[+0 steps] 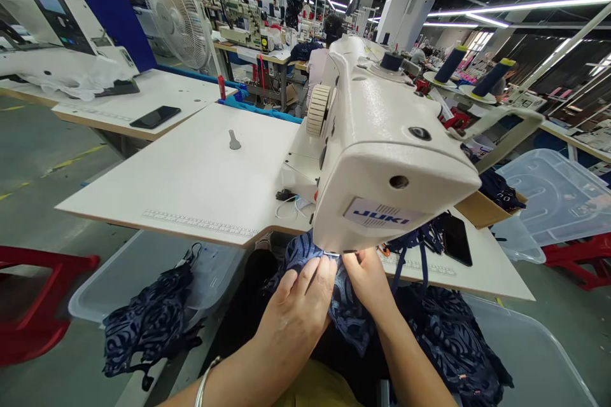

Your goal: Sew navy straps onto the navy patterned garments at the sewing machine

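- Navy-blue patterned fabric (351,315), lower centre of the frame, slants beneath a white sewing machine (382,159), its long axis running from upper left to lower right, narrow end pointing down.
- Left hand (298,299) lies across it, fingers side by side.
- Right hand (366,275) curls at its edge; whether either pinches cannot be told.

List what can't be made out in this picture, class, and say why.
Head view:
Needle: hidden behind the sewing machine.
Part of the patterned fabric: covered by the left hand.
Lower-right clear bin: cut off by the bottom edge.
Numbers on the ruler strip: too small to read.
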`<state>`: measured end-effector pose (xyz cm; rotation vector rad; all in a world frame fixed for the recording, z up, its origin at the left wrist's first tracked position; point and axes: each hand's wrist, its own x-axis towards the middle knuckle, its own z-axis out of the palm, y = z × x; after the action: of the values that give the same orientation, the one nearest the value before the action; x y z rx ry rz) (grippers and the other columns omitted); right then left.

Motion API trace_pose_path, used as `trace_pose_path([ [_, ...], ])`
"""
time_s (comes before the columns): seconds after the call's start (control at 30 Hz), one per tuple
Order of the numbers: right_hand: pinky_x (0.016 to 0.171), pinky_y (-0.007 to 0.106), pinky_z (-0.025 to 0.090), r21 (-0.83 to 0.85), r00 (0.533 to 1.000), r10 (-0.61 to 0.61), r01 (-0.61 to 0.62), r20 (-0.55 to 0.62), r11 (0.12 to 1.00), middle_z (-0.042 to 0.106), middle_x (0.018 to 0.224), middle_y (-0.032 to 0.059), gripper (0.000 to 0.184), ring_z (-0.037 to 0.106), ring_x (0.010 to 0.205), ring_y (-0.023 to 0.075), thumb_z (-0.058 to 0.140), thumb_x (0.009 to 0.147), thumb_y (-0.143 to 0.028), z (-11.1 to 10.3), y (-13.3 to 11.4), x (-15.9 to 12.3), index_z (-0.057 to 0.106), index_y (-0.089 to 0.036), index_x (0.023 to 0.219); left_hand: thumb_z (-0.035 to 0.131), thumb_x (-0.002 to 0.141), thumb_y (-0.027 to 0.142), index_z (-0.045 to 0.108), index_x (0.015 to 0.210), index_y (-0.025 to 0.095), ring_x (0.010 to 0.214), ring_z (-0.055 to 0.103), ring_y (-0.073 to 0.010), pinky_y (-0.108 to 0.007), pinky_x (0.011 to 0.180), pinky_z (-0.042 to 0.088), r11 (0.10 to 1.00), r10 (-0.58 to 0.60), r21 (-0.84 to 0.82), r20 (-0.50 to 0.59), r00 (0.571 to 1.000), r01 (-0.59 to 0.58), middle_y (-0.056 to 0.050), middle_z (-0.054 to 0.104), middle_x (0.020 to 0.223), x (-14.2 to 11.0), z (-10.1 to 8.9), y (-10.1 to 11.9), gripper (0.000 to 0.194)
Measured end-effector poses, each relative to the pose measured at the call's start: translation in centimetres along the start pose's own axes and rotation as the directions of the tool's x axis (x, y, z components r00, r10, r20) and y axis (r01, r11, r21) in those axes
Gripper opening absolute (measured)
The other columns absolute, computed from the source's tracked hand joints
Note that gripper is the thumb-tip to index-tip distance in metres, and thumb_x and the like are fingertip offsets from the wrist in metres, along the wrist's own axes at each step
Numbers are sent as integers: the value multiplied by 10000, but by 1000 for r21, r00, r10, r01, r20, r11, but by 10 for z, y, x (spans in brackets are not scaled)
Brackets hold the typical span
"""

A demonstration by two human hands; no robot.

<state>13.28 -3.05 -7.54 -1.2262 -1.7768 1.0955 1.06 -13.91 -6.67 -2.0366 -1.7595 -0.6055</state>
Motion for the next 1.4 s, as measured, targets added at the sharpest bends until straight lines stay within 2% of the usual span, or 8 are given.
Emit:
trace_pose_path([
  [0.4,734,270,401,-35,1000,-4,5,29,999,392,597,-67,73,398,587,127,473,851,-265,-1,-3,0,477,-211,802,441,868,125,624,1196,143,1089,538,-163,-311,873,335,1000,-12,-6,-17,1000,12,-27,649,1210,3,-3,2,376],
  [0.63,713,257,395,-17,997,-46,47,65,999,503,684,-38,206,471,662,145,444,868,-254,1,-3,0,523,-180,1044,455,868,151,613,1202,103,1086,523,-192,-330,899,358,996,31,82,-4,1000,-30,-54,638,1204,-2,5,-1,373],
  [0.83,696,255,389,-39,998,-57,59,39,998,518,700,-27,132,487,674,146,447,892,-303,1,8,-2,515,-196,929,465,841,120,602,1193,92,1061,532,-205,-337,948,377,982,111,158,-69,991,-99,-91,619,1184,-4,11,-7,379],
  [1.07,771,276,391,-80,994,-108,107,-13,991,542,832,21,250,511,817,167,393,943,-397,-12,27,-7,505,-200,838,378,872,73,610,1204,91,1072,538,-203,-325,936,397,981,123,156,-50,991,-113,-81,631,1184,-4,12,-9,406],
  [1.13,810,296,384,-72,997,-78,78,7,994,554,876,37,291,518,863,180,357,955,-420,-15,36,-10,518,-195,863,355,876,59,593,1231,84,1096,531,-213,-334,953,389,983,131,136,-22,991,-126,-91,623,1203,-5,11,-9,428],
  [1.23,810,314,367,-11,989,47,-46,138,999,554,855,36,395,510,853,185,319,952,-503,-16,51,-16,531,-191,834,317,870,48,588,1233,67,1098,534,-241,-367,953,381,984,147,99,-16,989,-145,-116,613,1215,-5,12,-9,453],
  [1.33,666,278,353,47,961,145,-160,236,986,468,649,-5,504,438,658,142,379,896,-609,-17,63,-22,490,-181,653,323,854,59,568,1245,61,1069,550,-267,-393,918,385,970,232,87,-30,972,-228,-141,605,1215,0,14,-14,460],
  [1.4,571,246,310,86,958,172,-196,231,977,386,575,-33,534,350,570,106,444,847,-650,-19,67,-25,454,-177,600,320,845,64,545,1258,64,1051,563,-278,-407,899,388,954,295,74,-44,955,-291,-155,602,1209,4,15,-21,471],
])
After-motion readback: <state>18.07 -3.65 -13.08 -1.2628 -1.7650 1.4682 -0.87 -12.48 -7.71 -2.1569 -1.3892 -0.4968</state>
